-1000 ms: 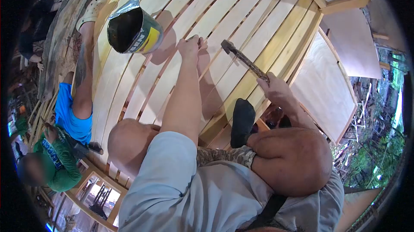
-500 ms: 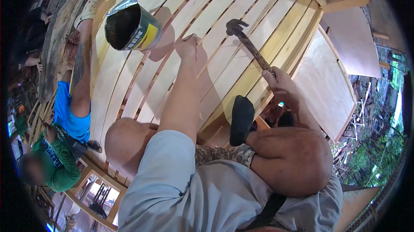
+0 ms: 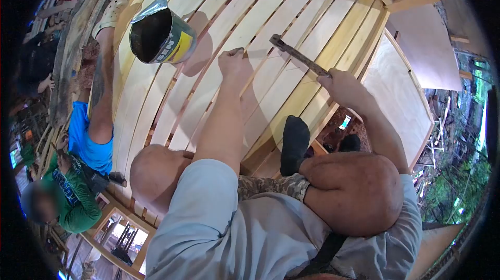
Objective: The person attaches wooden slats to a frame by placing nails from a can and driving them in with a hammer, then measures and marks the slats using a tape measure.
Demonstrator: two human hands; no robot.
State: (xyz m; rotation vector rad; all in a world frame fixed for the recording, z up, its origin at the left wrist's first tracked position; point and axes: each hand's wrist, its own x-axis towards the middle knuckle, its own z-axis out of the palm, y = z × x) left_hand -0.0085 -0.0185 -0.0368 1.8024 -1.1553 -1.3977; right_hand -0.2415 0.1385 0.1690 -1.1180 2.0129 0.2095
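My right hand (image 3: 344,88) is wrapped round the lower end of a hammer (image 3: 304,60) with a worn, dark handle. The hammer's head is over the pale wooden slats (image 3: 271,79), to the right of my left hand (image 3: 232,63). That hand is closed, fingertips pressed together at the slats; whatever they may pinch is too small or hidden to make out. Beyond it, to the left, an open can (image 3: 179,40) with a green and yellow label and cut foil-like rim sits tilted towards me in view. Its dark inside shows no contents.
A person in a green shirt (image 3: 80,199) sits at the left, one leg (image 3: 101,92) along the slats' edge. A curved wooden armrest (image 3: 416,0) rises at the far right. My socked foot (image 3: 295,142) rests by the front edge. A plywood panel (image 3: 398,97) stands right.
My right hand has moved up, and the hammer's head has turned and dropped slightly, its claw now less visible. The left hand has shifted slightly right and down in view, still closed.
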